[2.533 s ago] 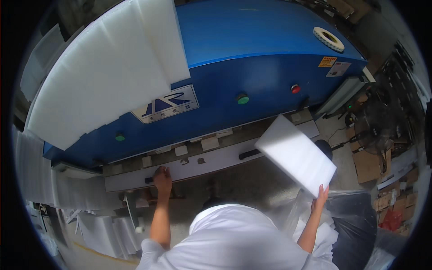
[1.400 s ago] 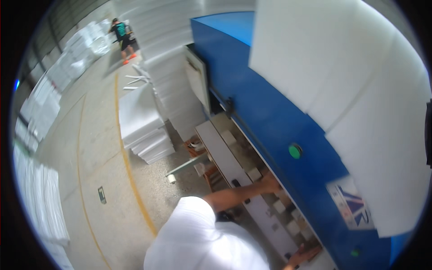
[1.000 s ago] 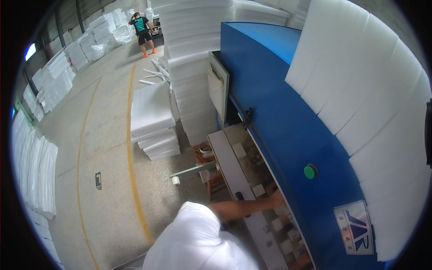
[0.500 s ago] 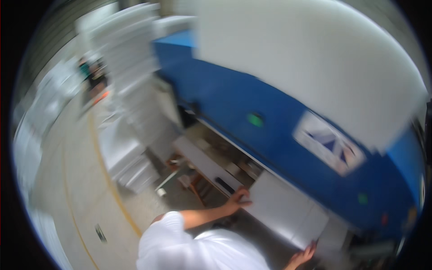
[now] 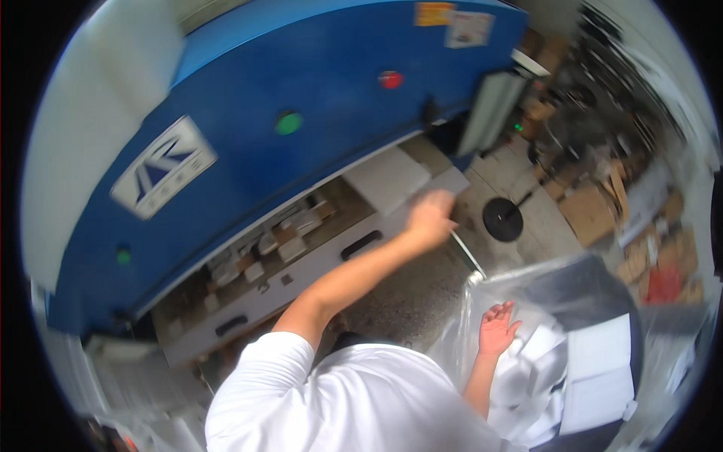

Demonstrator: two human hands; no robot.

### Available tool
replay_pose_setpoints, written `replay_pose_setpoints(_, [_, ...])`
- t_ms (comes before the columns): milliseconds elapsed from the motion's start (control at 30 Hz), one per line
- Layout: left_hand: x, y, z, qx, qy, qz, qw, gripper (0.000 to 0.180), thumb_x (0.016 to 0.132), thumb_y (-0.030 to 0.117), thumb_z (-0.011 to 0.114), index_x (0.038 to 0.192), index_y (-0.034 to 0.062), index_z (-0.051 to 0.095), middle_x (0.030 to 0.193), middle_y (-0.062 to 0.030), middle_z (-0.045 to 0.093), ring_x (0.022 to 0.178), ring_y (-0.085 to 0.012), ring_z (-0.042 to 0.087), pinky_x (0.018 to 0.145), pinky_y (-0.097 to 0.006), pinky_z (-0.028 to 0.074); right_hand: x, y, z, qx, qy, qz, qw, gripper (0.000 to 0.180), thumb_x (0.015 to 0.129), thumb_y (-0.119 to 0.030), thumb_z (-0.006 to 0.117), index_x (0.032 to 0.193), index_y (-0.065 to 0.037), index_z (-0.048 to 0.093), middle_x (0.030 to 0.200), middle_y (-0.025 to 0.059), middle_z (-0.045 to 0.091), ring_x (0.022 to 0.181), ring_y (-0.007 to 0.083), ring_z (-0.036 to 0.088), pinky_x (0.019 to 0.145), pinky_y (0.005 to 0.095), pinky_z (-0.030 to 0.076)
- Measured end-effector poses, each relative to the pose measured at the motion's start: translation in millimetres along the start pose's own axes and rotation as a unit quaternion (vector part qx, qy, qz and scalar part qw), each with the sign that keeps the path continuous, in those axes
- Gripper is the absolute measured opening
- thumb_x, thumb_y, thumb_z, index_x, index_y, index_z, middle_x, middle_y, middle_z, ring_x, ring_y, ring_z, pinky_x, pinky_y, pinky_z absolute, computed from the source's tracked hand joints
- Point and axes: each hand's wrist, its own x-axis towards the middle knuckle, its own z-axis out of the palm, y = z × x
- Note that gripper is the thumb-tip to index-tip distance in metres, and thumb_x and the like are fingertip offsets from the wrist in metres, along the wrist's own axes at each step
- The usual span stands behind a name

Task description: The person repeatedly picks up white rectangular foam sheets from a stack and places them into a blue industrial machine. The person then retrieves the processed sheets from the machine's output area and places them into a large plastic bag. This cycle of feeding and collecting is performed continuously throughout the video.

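**Foam sheet at centre frame, left hand nearest**

Foam sheet [image 5: 388, 179] is seen on the machine's grey table [image 5: 301, 264], its long axis running toward upper right; the left hand [image 5: 429, 218] is pressed at its near edge, fingers curled; lower right, the right hand [image 5: 497, 329] is spread open above a clear bag [image 5: 572, 286], well apart.

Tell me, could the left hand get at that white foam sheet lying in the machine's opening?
Probably yes: the left hand is already at the edge of the white foam sheet, with nothing between them. Whether it grips it is blurred.
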Motion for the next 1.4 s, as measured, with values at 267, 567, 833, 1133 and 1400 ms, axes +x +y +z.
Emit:
replay_pose_setpoints(267, [-17.4,-220.3,23.1,0.383,0.009,-0.067,0.921,0.091,0.074,0.019,0.068,0.15,-0.0028,0.024,0.15,-0.0278,0.032,0.139,-0.0485,0.027,0.115,-0.057,0.023,-118.5,-66.1,-47.2,-0.062,0.153,-0.088,0.982,0.055,0.095,-0.043,0.054,0.133,-0.004,0.05,0.124,0.0143,0.059,0.109,0.0263,0.055,0.095,0.0409,0.043])
replay_pose_setpoints(567, [-145.8,-27.0,-90.7,0.013,0.061,0.09,0.994,0.079,0.066,0.004,0.061,0.142,-0.0019,0.041,0.132,-0.0225,0.042,0.118,-0.0398,0.047,0.102,-0.046,0.039,4.1,-15.8,-20.1,-0.415,0.134,0.02,0.9,0.056,0.097,-0.039,0.051,0.141,-0.005,0.043,0.133,0.0132,0.055,0.112,0.0233,0.056,0.093,0.0387,0.046])
replay_pose_setpoints(833, [-317.2,-12.8,-159.1,-0.345,0.341,-0.251,0.838,0.066,0.092,0.013,0.053,0.15,-0.0031,0.024,0.137,-0.0156,0.046,0.123,-0.0234,0.049,0.108,-0.038,0.034,91.3,141.3,26.7,-0.573,-0.073,0.084,0.812,0.063,0.096,-0.029,0.053,0.149,0.001,0.033,0.154,0.013,0.035,0.143,0.0253,0.031,0.116,0.037,0.022])
replay_pose_setpoints(1133, [-440.6,-100.0,-210.5,-0.046,0.516,-0.398,0.758,0.039,0.101,0.022,0.05,0.13,-0.0031,0.056,0.123,-0.0153,0.058,0.114,-0.0238,0.055,0.1,-0.033,0.039,92.9,283.7,13.2,-0.663,-0.304,0.114,0.674,0.061,0.091,-0.021,0.062,0.141,0.007,0.042,0.145,0.017,0.042,0.136,0.0286,0.038,0.115,0.0386,0.024])
replay_pose_setpoints(1400, [-454.1,-282.5,-317.9,-0.019,0.477,-0.386,0.79,0.023,0.096,0.012,0.053,0.109,-0.0048,0.062,0.1,-0.0208,0.062,0.094,-0.0349,0.058,0.083,-0.041,0.047,134.9,455.9,33.5,-0.63,-0.461,0.082,0.62,0.072,0.087,-0.011,0.07,0.147,0.004,0.034,0.149,0.0163,0.039,0.139,0.0279,0.035,0.115,0.0367,0.023])
